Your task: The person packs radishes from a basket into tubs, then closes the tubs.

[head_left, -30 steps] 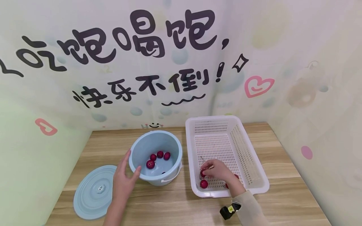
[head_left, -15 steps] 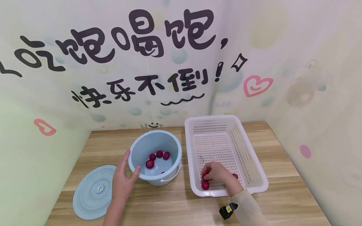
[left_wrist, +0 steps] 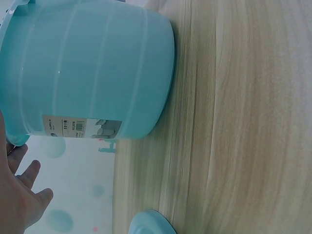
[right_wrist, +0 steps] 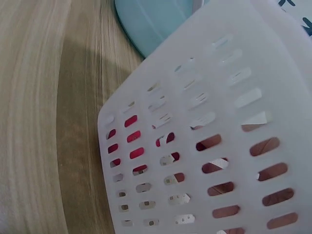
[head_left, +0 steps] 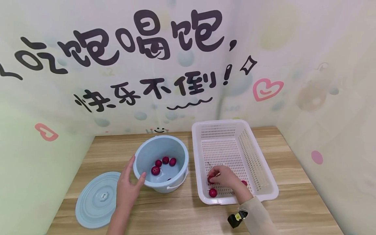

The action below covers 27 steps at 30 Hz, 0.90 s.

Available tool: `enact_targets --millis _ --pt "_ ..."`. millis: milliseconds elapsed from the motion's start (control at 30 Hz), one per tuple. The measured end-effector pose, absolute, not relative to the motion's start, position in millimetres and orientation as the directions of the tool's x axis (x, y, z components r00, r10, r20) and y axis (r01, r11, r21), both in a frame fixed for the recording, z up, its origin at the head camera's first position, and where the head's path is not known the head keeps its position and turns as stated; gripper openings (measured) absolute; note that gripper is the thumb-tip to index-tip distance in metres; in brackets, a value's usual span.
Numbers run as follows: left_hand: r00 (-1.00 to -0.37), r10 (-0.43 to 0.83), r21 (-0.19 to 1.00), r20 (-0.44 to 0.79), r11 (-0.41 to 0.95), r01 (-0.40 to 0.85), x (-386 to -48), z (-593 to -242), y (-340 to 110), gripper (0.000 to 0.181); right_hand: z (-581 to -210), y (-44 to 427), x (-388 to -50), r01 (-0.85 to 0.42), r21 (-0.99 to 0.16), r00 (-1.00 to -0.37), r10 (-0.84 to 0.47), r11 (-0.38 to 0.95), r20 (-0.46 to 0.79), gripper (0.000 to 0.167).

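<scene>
In the head view my right hand (head_left: pixel 225 179) reaches into the white basket (head_left: pixel 197 156) and pinches a small red radish (head_left: pixel 210 180) between thumb and fingers. Another radish (head_left: pixel 212 192) lies just below it, and one more (head_left: pixel 244 183) is partly hidden behind the hand. My left hand (head_left: pixel 128 189) rests at the left side of the light blue bucket (head_left: pixel 161 139), its thumb by the rim and its fingers fairly straight. Several radishes (head_left: pixel 156 170) lie on the bucket's floor. From the right wrist, the basket wall (right_wrist: pixel 204 97) hides most of the hand.
A round blue lid (head_left: pixel 97 202) lies on the wooden table (head_left: pixel 188 215) left of the bucket, partly behind the left forearm. The bucket's white handle (head_left: pixel 179 183) hangs down its front. A printed wall (head_left: pixel 164 107) stands behind the table, with walls at both sides.
The right hand has worked among the radishes at the basket's near left corner, dipping toward the near wall, then rising slightly with one pinched. The left hand and bucket have stayed in place.
</scene>
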<state>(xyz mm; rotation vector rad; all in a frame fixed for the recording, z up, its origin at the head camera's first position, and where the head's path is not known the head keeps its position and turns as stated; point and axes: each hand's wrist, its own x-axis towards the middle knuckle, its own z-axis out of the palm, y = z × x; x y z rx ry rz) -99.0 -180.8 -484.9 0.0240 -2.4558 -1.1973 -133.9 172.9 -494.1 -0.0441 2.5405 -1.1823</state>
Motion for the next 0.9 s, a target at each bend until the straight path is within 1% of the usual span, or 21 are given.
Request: enact_targets --millis 433,733,900 --pt "-0.916 -0.183 0.756 0.356 0.633 0.167 -99.5 -485.9 -180.4 0.069 -493.2 173.6 -134.1 0.148 -0.799 -0.956 -0.121 0.582 -0.266 0.008" --pt "-0.918 -0.19 0.755 0.348 0.637 0.154 -99.1 -485.4 -179.7 0.071 -491.4 173.8 -134.2 0.132 -0.839 -0.965 -0.127 0.529 -0.231 0.012" --pt "-0.918 -0.193 0.754 0.346 0.639 0.15 -99.0 -485.0 -180.0 0.071 -490.5 173.0 -136.8 0.1 -0.858 -0.974 -0.126 0.505 -0.188 0.013"
